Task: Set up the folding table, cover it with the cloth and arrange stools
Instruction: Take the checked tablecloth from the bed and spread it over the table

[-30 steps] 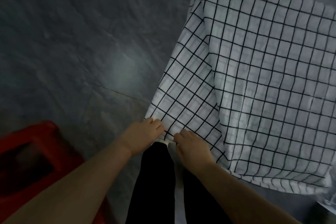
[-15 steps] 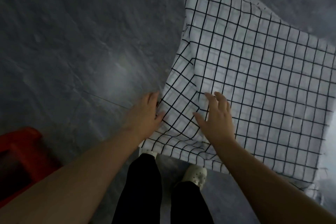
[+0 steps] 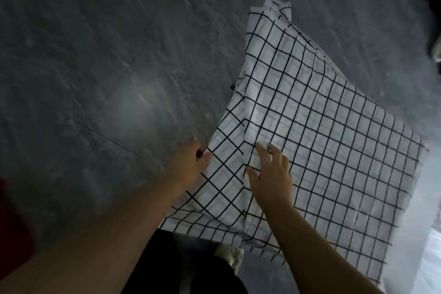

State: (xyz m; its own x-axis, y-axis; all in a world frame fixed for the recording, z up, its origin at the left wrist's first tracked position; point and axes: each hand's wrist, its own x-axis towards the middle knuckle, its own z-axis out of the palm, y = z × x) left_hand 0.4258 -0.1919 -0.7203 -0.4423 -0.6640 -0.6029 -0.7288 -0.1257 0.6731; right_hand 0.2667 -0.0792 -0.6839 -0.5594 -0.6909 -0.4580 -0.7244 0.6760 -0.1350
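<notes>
Presently, itemised as I stand over it.

Cloth (image 3: 322, 150): white with a black grid, spread right of centre. Its far corner is bunched into a small fold, and a ridge runs from there toward my hands. I judge the folding table lies beneath it, but no tabletop shows.

Left hand (image 3: 188, 164): at the cloth's left edge, thumb on top and fingers curled under, pinching the hem.

Right hand (image 3: 272, 174): fingers straight and spread, laid flat on the cloth just right of the ridge, gripping nothing.

Step in hand, by my reckoning: squaring and smoothing the cover. To do it well, I should draw the pinched edge out to the left while the flat palm sweeps the ridge away to the right. Then I should open the bunched far corner and check that the overhang matches on each side.

Floor (image 3: 95, 55): grey and mottled, to the left and far.

Red shape (image 3: 9, 217): a sliver at the left margin, well apart from the cloth. It is likely a stool, yet to be arranged.

Shoe (image 3: 230, 255) and dark trousers (image 3: 167, 265): mine, just below the near hem, which could snag on them.

Pale surface (image 3: 424, 234): at the right margin; I cannot tell what it is.
</notes>
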